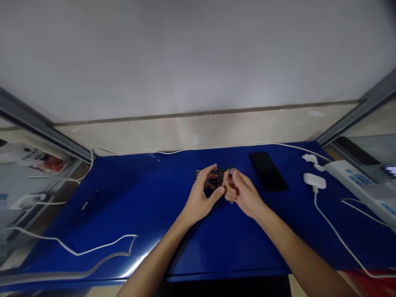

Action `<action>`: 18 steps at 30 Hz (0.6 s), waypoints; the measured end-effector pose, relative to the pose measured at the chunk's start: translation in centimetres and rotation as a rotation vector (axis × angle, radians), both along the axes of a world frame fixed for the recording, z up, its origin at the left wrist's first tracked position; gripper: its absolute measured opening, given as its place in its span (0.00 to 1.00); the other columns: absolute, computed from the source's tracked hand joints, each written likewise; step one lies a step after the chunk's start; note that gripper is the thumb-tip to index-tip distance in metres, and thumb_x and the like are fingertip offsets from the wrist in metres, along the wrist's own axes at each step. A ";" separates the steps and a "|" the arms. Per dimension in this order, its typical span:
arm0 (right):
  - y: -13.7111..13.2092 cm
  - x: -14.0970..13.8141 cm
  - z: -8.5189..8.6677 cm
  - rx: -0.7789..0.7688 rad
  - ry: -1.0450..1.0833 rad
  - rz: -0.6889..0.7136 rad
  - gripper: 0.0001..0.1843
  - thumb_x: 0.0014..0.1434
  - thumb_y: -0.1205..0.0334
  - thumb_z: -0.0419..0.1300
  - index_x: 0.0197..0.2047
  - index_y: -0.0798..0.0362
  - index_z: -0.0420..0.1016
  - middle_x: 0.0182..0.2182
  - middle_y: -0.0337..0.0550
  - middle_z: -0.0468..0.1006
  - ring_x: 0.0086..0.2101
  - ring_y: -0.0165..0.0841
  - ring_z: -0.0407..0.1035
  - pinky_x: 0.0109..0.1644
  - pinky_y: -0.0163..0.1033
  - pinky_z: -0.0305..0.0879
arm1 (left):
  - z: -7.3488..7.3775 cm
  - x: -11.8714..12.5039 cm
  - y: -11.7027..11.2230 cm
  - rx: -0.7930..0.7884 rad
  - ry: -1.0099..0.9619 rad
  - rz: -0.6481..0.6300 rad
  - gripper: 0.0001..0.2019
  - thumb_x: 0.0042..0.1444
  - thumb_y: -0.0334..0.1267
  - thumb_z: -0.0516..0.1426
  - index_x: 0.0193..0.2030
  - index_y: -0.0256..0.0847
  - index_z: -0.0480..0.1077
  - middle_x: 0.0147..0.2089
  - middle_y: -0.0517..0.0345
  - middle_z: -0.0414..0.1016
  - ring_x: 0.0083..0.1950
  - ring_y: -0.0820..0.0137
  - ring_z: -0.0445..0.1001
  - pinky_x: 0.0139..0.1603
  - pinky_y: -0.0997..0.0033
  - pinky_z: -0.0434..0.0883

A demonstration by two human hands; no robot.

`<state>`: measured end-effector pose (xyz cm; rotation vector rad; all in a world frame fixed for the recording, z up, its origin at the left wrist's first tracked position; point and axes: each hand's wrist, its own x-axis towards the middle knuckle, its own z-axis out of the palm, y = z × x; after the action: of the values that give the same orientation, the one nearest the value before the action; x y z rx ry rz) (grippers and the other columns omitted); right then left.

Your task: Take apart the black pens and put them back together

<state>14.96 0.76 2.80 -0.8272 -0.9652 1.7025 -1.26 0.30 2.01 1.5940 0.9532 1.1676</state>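
Both of my hands meet over the middle of a blue table (123,214). My right hand (243,192) is closed around a small dark pen-like object (230,173), which sticks up past my fingers. My left hand (202,194) is curled beside it, its thumb touching the right hand's fingers and its other fingers arched above a row of several dark pens (213,175) lying on the table. Whether the left hand grips anything is hidden by its own fingers.
A black phone (268,171) lies flat to the right of my hands. Further right are a white charger puck (314,180) with its cable and a white power strip (355,181). A white cable (93,247) loops across the table's left front. A wall stands behind.
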 end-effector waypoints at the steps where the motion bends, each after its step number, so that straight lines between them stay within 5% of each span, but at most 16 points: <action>1: 0.4 0.5 0.4 0.026 -0.003 -0.064 0.19 0.65 0.41 0.55 0.37 0.48 0.67 0.21 0.31 0.54 0.19 0.26 0.47 0.22 0.34 0.50 | -0.1 0.0 0.2 -0.066 -0.102 0.022 0.23 0.62 0.43 0.60 0.62 0.45 0.64 0.61 0.45 0.68 0.56 0.61 0.72 0.50 0.63 0.73; 4: 1.4 2.0 1.2 0.077 -0.017 -0.198 0.17 0.65 0.42 0.54 0.38 0.47 0.65 0.23 0.33 0.53 0.21 0.29 0.47 0.24 0.36 0.52 | 0.0 -0.2 0.7 -0.264 -0.410 0.081 0.13 0.60 0.42 0.62 0.48 0.42 0.68 0.49 0.52 0.73 0.46 0.67 0.73 0.40 0.72 0.71; 8: 2.2 3.8 1.5 0.045 0.042 -0.245 0.27 0.64 0.35 0.44 0.25 0.47 0.52 0.21 0.32 0.43 0.20 0.30 0.39 0.22 0.37 0.47 | 0.4 -0.4 0.9 -0.393 -0.643 0.046 0.14 0.54 0.37 0.67 0.42 0.42 0.67 0.40 0.58 0.74 0.41 0.71 0.72 0.37 0.73 0.68; 18: 2.2 4.6 1.0 0.012 0.089 -0.283 0.26 0.59 0.40 0.49 0.22 0.47 0.42 0.17 0.31 0.40 0.19 0.29 0.35 0.19 0.36 0.43 | 1.7 -0.3 -0.1 -0.394 -0.695 -0.048 0.15 0.55 0.34 0.67 0.43 0.42 0.64 0.35 0.60 0.73 0.33 0.75 0.67 0.37 0.72 0.64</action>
<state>19.52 2.99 3.81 -0.8311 -0.7583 1.4754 -1.54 0.23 3.76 0.7988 0.6214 1.2767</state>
